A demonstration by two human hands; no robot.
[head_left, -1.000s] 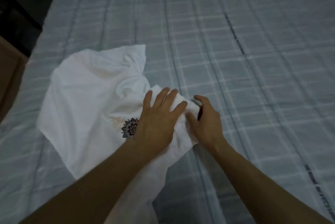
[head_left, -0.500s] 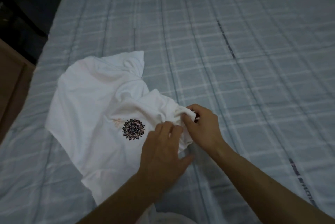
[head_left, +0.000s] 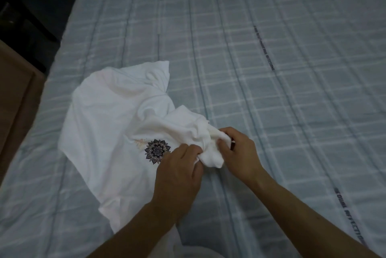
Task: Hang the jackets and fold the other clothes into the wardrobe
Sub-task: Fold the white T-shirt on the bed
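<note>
My left hand (head_left: 177,172) and right hand (head_left: 240,153) sit side by side near the bed's (head_left: 292,111) near edge, both gripping the same bunched corner (head_left: 211,149) of the white T-shirt (head_left: 108,124). The left fingers (head_left: 189,150) are curled into the cloth from the 8 o'clock side. The right thumb and fingers pinch the wad from 3 o'clock, so the corner is clamped between the two hands. From that grip the rest of the shirt spreads away toward 10 o'clock, rumpled and lying flat on the bed. Its long axis, as far as I can judge, runs from about 6 o'clock by my left forearm up to 12, leaning toward 11. The left hand lies over the shirt and is nearer its body; the right is off its 3 o'clock edge over bare bedspread. To open the shirt out for folding I would probably draw this corner toward 3 o'clock, away from the heap. Just at 10 o'clock of my left knuckles is a dark mandala print (head_left: 157,151) with a faint pinkish mark (head_left: 139,142) beside it, and I can read no words there. The checked bedspread carries dark strips of lettering at 4 o'clock (head_left: 353,222) and farther off at 1 o'clock (head_left: 264,48), both too blurred to read. No wardrobe is in view.
</note>
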